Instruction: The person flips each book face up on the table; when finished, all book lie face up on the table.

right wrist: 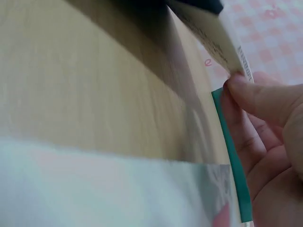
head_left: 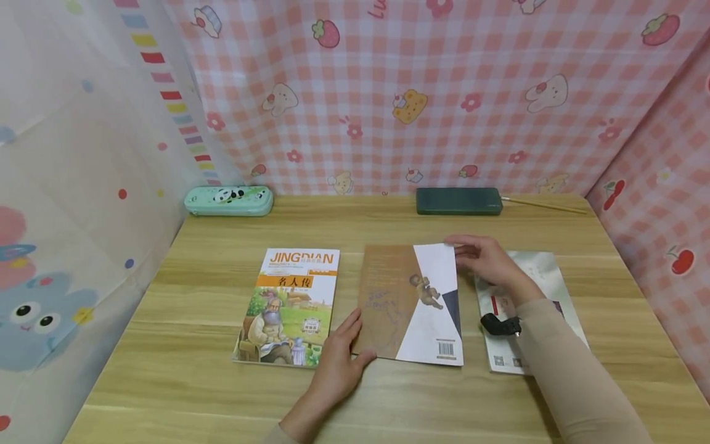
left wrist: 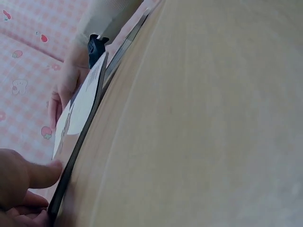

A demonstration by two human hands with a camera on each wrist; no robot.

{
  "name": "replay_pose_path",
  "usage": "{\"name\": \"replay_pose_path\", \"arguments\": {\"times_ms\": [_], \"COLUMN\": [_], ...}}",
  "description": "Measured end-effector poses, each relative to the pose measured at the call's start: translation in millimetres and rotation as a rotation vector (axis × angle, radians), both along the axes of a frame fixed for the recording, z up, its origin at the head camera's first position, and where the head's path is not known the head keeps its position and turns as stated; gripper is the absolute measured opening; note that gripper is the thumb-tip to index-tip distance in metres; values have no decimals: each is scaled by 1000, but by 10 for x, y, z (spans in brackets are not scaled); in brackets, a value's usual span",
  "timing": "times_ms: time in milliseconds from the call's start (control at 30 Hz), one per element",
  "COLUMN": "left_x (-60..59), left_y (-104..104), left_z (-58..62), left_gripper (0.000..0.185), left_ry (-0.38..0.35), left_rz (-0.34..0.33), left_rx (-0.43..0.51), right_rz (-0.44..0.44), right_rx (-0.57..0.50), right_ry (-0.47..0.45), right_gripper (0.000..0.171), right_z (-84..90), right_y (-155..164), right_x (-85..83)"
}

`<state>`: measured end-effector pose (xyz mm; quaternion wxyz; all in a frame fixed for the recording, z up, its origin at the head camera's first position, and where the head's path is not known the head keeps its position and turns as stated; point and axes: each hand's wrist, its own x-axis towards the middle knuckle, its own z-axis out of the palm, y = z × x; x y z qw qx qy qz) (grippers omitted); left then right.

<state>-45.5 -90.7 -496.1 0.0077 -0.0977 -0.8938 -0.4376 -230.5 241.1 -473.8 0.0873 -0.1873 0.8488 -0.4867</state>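
Two hands: both on the brown-and-white paperback book (head_left: 412,303) lying flat mid-table.
Left hand (head_left: 339,357): fingers straight, resting on the book's near left corner.
Right hand (head_left: 488,259): fingers pinching the far right corner, lifted slightly.
Wooden table (head_left: 166,345): carries everything.
Yellow illustrated book (head_left: 289,304): just left of the held one.
White glossy booklet (head_left: 540,277): under the right forearm.
Mint panda pencil case (head_left: 229,200): far left.
Dark green case (head_left: 459,201): far edge, thin wooden stick (head_left: 546,205) beside it.

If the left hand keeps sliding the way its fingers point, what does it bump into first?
Probably nothing new: the left hand already touches the brown-and-white book. Its fingers point up-right across that cover; beyond lies the dark green case.
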Motion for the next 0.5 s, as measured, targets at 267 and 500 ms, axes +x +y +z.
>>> {"name": "replay_pose_path", "arguments": {"times_ms": [267,500], "left_x": [-10,-2], "left_y": [-6,11], "left_z": [37,36], "left_gripper": [86,89], "left_ry": [-52,-49], "left_rz": [-16,-30], "left_rx": [-11,-26], "right_rz": [106,38], "right_rx": [69,141], "right_ry": [124,315], "right_gripper": [56,54], "right_z": [40,107], "right_y": [10,-13], "right_x": [-10,17]}}
